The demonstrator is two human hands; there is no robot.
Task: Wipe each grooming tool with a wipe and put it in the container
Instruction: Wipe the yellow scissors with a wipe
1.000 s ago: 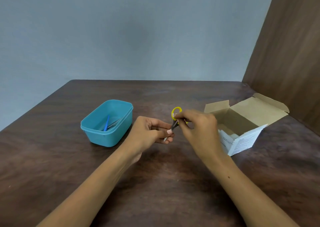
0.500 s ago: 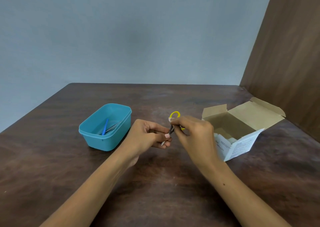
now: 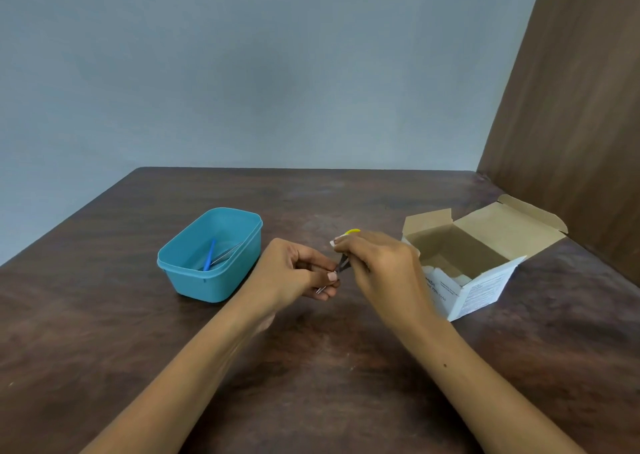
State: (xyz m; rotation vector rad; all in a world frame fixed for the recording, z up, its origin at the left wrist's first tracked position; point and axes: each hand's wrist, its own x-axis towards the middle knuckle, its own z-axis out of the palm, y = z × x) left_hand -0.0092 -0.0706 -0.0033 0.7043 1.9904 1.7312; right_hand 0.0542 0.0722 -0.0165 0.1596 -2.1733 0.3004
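The scissors [image 3: 343,264] are held above the table [image 3: 311,367] between both hands, at centre. Compared with half a second ago, less of the yellow handle loop is visible; it is now mostly covered by the right hand [image 3: 377,266], which suggests wiping is continuing. The blade tip is pinched by the curled fingers of the left hand [image 3: 294,275]. No wipe can be distinguished. The container [image 3: 194,280], at 10 o'clock, holds tools already. The opened box [image 3: 485,290] stands at 2 o'clock.

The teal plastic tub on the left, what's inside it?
Inside the teal plastic tub lie a thin blue-handled tool and slim metal tweezers. The tub's near wall hides part of the bottom, so more may be there.
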